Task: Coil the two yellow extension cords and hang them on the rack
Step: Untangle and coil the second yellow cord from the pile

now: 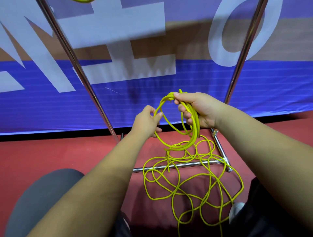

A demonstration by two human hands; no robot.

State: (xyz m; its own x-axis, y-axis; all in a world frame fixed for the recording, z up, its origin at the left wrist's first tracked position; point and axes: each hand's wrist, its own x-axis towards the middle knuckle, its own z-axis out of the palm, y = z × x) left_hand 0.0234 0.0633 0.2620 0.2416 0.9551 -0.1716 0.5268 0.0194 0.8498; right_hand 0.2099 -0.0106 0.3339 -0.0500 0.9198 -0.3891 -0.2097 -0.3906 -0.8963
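A yellow extension cord (176,170) lies in loose tangled loops on the red floor, draped over the rack's low crossbar. My right hand (198,110) grips a bundle of several coiled loops of this cord at their top. My left hand (147,121) pinches a single strand at the left side of the coil. The chrome rack (74,57) stands in front of me, its two uprights rising left and right. A bit of another yellow cord (83,1) shows at the top edge, seemingly hung on the rack.
A blue and white banner (186,81) stands right behind the rack. The rack's foot bars (220,148) lie on the red floor under the cord. My knees show at the lower left and right, and a shoe (236,211) is near the loose loops.
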